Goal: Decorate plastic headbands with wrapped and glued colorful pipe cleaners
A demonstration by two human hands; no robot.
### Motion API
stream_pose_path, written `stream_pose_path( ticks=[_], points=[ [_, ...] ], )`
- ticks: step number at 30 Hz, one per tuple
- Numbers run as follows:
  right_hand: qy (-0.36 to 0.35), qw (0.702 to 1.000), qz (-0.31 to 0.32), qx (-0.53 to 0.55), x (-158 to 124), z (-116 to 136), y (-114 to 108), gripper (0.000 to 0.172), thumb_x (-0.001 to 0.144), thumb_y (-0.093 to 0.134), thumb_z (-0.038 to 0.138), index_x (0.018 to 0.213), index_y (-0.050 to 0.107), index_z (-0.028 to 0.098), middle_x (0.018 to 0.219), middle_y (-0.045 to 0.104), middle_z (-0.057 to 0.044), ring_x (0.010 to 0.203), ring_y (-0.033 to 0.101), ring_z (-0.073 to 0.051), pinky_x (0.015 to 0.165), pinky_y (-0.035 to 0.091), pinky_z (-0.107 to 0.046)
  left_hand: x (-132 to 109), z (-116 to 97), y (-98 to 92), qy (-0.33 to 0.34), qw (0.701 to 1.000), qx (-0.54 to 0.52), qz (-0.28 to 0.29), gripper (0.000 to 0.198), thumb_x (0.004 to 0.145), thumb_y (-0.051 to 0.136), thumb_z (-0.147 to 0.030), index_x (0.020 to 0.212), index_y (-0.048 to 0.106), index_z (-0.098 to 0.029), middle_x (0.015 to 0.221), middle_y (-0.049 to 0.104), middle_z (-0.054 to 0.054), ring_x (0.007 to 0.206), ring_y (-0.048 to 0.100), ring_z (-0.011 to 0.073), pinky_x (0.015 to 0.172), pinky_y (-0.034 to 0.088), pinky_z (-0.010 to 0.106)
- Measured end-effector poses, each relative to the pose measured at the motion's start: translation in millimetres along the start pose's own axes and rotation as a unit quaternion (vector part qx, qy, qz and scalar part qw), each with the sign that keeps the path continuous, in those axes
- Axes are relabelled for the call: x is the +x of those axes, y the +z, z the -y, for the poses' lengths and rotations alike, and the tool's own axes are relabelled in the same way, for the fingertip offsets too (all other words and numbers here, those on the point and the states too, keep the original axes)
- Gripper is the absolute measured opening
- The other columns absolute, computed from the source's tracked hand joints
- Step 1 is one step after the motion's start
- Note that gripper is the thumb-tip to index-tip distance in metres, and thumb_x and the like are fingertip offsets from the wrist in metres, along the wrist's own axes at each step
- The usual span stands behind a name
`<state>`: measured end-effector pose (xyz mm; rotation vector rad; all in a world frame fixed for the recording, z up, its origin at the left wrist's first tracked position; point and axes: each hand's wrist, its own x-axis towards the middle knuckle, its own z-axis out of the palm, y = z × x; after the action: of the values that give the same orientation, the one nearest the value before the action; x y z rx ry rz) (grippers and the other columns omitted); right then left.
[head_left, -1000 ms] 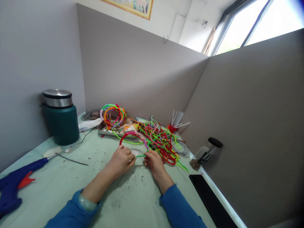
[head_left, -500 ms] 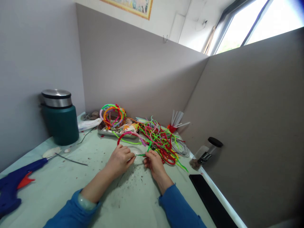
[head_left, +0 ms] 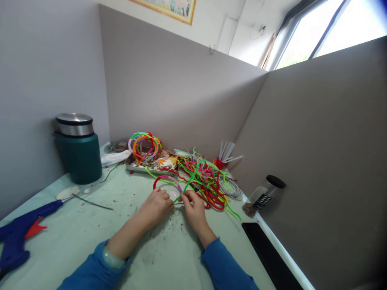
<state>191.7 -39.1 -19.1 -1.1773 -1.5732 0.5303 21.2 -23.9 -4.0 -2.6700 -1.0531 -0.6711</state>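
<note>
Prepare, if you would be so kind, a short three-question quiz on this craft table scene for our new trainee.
1. Multiple choice: what colour is the trigger of the glue gun?
A) yellow
B) red
C) black

2. True or false: the left hand grips the glue gun.

3. Compare: which stands farther to the left in the picture, the teal flask or the clear jar?

Key:
1. B.
2. False; together with the right hand, it holds a green fuzzy strand.
3. The teal flask.
</note>
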Motion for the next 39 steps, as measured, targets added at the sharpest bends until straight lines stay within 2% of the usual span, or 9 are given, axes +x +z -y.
stream_pose_path(
  ticks=[6, 9, 15, 22, 25, 32, 39],
  points=[
    [-0.056, 0.998, 0.021, -0.022, -2, 4, 3, 0.018, 0.087, 0.047, 0.025, 0.071, 0.053, 0.02, 0.072, 0.054, -0.002, 0.074, 0.051, -0.016, 0.068, 0.037, -0.027, 1, 0, 4.5, -0.003, 1.0, -0.011, -0.002, 0.021, 0.083, 0.055, -0.025, 0.065, 0.063, -0.017, 0.063, 0.061, 0.002, 0.067, 0.054, 0.0162, 0.066, 0.033, 0.031],
    [-0.096, 0.994, 0.048, -0.036, -4, 9, 3, 0.014, 0.087, 0.046, 0.022, 0.077, 0.056, 0.02, 0.078, 0.055, -0.003, 0.078, 0.051, -0.017, 0.072, 0.038, -0.028, 0, -1, 4.3, -0.013, 1.0, -0.007, 0.0, 0.021, 0.084, 0.053, -0.022, 0.067, 0.064, -0.017, 0.064, 0.062, 0.003, 0.067, 0.055, 0.0162, 0.065, 0.035, 0.03],
    [-0.169, 0.977, 0.114, -0.055, -8, 16, 0, 0.014, 0.088, 0.045, 0.02, 0.089, 0.059, 0.021, 0.085, 0.057, -0.005, 0.084, 0.05, -0.019, 0.077, 0.039, -0.031, -2, 2, 3.3, -0.107, 0.993, -0.032, -0.022, 0.02, 0.081, 0.05, -0.017, 0.067, 0.064, -0.018, 0.066, 0.062, 0.004, 0.067, 0.057, 0.017, 0.061, 0.037, 0.027],
    [-0.156, 0.981, 0.105, -0.04, -8, 15, -1, 0.015, 0.088, 0.045, 0.02, 0.088, 0.059, 0.022, 0.087, 0.059, -0.005, 0.085, 0.052, -0.019, 0.077, 0.039, -0.031, 0, 11, 7.0, -0.182, 0.97, -0.149, -0.069, 0.017, 0.081, 0.049, -0.019, 0.088, 0.064, -0.019, 0.08, 0.068, 0.004, 0.076, 0.061, 0.0173, 0.065, 0.042, 0.026],
    [-0.149, 0.982, 0.1, -0.052, -9, 10, 0, 0.014, 0.087, 0.045, 0.019, 0.087, 0.059, 0.021, 0.086, 0.059, -0.005, 0.084, 0.052, -0.019, 0.076, 0.039, -0.03, 3, 11, 3.5, -0.199, 0.959, -0.189, -0.072, 0.016, 0.081, 0.048, -0.019, 0.086, 0.064, -0.018, 0.081, 0.067, 0.005, 0.076, 0.06, 0.0169, 0.066, 0.043, 0.026],
    [-0.133, 0.985, 0.075, -0.083, -6, -4, 3, 0.013, 0.083, 0.047, 0.013, 0.087, 0.058, 0.019, 0.083, 0.061, -0.005, 0.085, 0.053, -0.019, 0.077, 0.038, -0.03, 5, 10, -5.0, -0.219, 0.942, -0.248, -0.062, 0.017, 0.08, 0.048, -0.023, 0.081, 0.064, -0.017, 0.073, 0.065, 0.002, 0.061, 0.055, 0.0127, 0.057, 0.039, 0.023],
    [-0.118, 0.984, 0.087, -0.096, -7, 1, 4, 0.014, 0.082, 0.049, 0.014, 0.087, 0.061, 0.02, 0.084, 0.062, -0.004, 0.085, 0.054, -0.019, 0.078, 0.039, -0.03, 5, 8, -2.9, -0.231, 0.937, -0.253, -0.073, 0.025, 0.082, 0.047, -0.034, 0.072, 0.063, -0.018, 0.068, 0.063, 0.001, 0.061, 0.054, 0.013, 0.057, 0.038, 0.023]
  ],
)
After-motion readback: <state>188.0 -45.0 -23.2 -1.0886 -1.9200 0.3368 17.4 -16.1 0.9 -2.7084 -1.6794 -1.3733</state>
